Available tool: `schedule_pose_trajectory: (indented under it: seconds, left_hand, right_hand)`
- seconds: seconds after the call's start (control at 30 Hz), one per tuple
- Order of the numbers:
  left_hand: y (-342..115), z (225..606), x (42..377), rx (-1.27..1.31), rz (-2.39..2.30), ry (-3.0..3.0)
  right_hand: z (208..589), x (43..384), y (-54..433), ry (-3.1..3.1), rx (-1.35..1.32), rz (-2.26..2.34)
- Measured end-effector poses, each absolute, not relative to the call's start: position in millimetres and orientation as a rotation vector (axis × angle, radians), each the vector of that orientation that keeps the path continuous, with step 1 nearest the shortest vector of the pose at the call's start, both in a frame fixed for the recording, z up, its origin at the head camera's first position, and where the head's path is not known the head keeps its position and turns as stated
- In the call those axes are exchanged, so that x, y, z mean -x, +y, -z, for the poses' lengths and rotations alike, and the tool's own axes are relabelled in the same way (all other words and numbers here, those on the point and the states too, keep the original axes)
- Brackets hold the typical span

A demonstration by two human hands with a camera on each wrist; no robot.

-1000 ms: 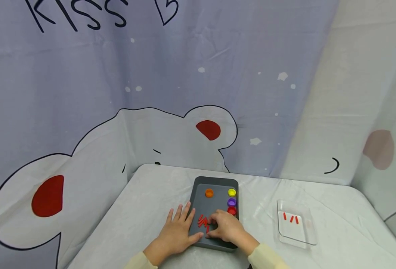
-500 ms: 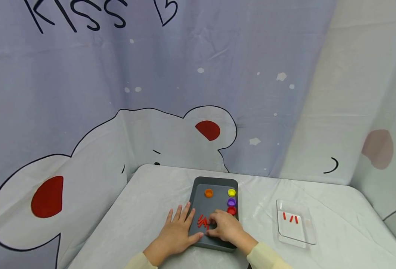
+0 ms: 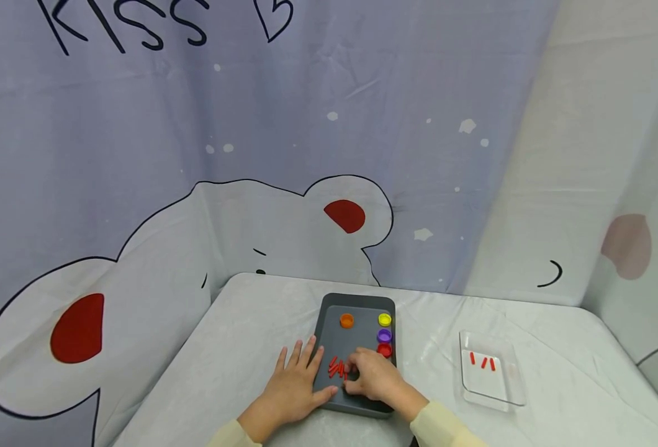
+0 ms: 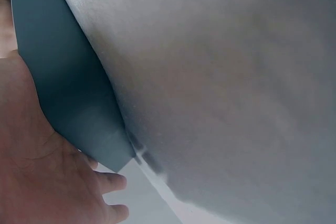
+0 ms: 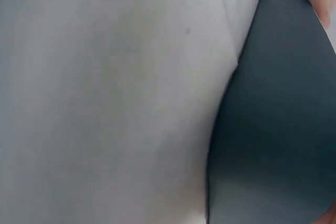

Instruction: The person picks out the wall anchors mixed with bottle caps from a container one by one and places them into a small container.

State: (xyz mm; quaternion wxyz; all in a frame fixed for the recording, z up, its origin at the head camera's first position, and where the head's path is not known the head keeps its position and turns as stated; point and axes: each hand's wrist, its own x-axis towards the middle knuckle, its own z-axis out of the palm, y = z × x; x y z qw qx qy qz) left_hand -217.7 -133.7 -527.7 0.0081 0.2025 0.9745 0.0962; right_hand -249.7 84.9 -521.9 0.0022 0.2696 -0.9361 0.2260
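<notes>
In the head view, a dark grey tray (image 3: 357,335) lies on the cloth-covered table. Several short red sticks (image 3: 334,367) are bunched together near its front. My left hand (image 3: 292,388) rests spread across the tray's left edge, thumb over the front corner. With curled fingers and thumb, my right hand (image 3: 378,376) pinches one red stick at the right side of the bunch; its fingertips partly cover it. The left wrist view shows the left palm (image 4: 42,166) against the tray wall (image 4: 73,66); the right wrist view shows mostly the tray's outer side (image 5: 278,103).
On the tray stand an orange cup (image 3: 347,321), a yellow cup (image 3: 384,320), a purple cup (image 3: 384,336) and a red cup (image 3: 384,351). To the right, a clear plastic box (image 3: 516,379) has 3 red sticks by it, seen through its wall. A printed curtain (image 3: 306,124) hangs behind.
The red stick at my right fingertips has shifted slightly away from me, toward the bunch, and less of it shows. The right thumb moved a little; my left hand stayed in place.
</notes>
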Motion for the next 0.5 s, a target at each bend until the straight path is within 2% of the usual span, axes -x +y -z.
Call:
schedule_pose_trajectory:
  seconds: [0.5]
  left_hand:
    - [-133.2,528.7,218.6,-0.586,-0.289,3.026]
  right_hand:
    - [506.0,246.8,103.8,-2.689,-0.822,-1.06]
